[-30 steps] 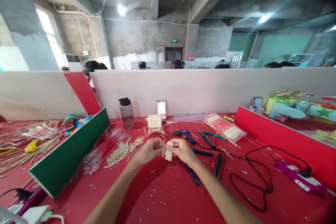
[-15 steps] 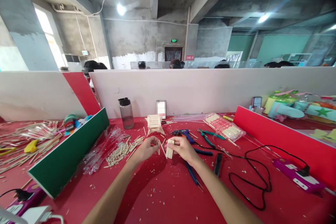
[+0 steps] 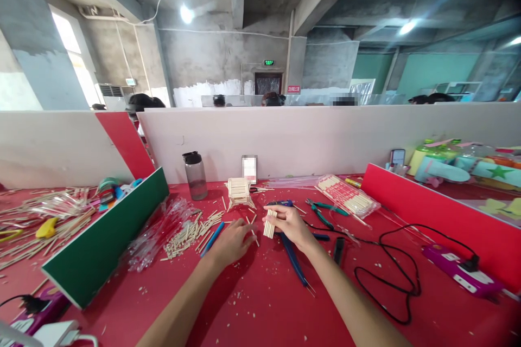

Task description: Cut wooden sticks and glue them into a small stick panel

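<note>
My right hand (image 3: 291, 222) is closed on a small panel of pale wooden sticks (image 3: 269, 224), the sticks side by side and held upright over the table. My left hand (image 3: 233, 239) is low over the red table, fingers bent and apart, fingertips beside a loose thin stick (image 3: 251, 227). It seems to hold nothing. A blue pen-like tool (image 3: 212, 239) lies just left of it. Beyond both hands stands a small structure built of sticks (image 3: 239, 191). A blue glue gun (image 3: 286, 203) is partly hidden behind my right hand.
Cut sticks (image 3: 183, 239) and plastic wrapping (image 3: 157, 233) lie left, near a green divider (image 3: 109, 233). A bottle (image 3: 196, 176) stands behind. Right are green-handled pliers (image 3: 321, 214), blue-handled pliers (image 3: 295, 263), bagged sticks (image 3: 348, 195), a black cable (image 3: 382, 246) and a purple power strip (image 3: 464, 271).
My left hand has lowered and moved slightly right; the short stick it held upright is no longer seen in its fingers. My right hand moved a little right with the stick panel, which is now tilted differently.
</note>
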Demonstrator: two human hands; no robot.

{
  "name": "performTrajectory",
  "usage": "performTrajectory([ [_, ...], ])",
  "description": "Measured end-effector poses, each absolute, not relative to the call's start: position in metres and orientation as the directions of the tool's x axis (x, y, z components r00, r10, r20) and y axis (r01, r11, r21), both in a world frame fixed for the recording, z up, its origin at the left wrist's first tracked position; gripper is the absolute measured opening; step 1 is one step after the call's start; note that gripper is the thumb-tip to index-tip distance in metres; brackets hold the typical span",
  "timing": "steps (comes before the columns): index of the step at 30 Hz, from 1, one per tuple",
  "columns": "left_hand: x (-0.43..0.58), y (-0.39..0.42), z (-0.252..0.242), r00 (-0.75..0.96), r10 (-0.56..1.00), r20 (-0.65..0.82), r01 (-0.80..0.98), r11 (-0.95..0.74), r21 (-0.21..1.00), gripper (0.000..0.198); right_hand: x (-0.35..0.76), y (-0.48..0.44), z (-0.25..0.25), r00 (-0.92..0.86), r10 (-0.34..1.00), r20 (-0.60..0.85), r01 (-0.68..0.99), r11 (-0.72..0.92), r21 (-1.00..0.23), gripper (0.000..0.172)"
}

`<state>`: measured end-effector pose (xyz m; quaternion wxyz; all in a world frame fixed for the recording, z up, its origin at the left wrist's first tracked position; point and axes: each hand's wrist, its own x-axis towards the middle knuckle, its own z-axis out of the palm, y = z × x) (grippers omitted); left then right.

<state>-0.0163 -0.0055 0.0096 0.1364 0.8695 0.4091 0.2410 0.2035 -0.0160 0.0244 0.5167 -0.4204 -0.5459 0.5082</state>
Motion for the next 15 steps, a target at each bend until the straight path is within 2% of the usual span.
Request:
performTrajectory([
  [3, -0.011, -0.008, 0.009, 0.574, 0.775, 0.265, 0.671, -0.631, 0.39, 0.023, 0.203, -0.017, 0.024, -0.14, 0.98, 0.145, -0.018, 0.144, -0.989, 0.064],
  [8, -0.017, -0.002, 0.002, 0.42, 0.878, 0.23, 0.805, -0.477, 0.354, 0.01, 0.203, -0.017, 0.024, -0.144, 0.979, 0.146, 0.008, 0.149, -0.989, 0.063],
  [12, -0.025, 0.002, -0.007, 0.312, 0.914, 0.26, 0.757, -0.405, 0.513, 0.021, 0.202, -0.016, 0.022, -0.144, 0.981, 0.133, -0.02, 0.131, -0.991, 0.064],
  [15, -0.03, 0.005, -0.007, 0.302, 0.911, 0.28, 0.689, -0.411, 0.597, 0.019, 0.201, -0.016, 0.021, -0.158, 0.979, 0.127, -0.03, 0.124, -0.992, 0.064],
])
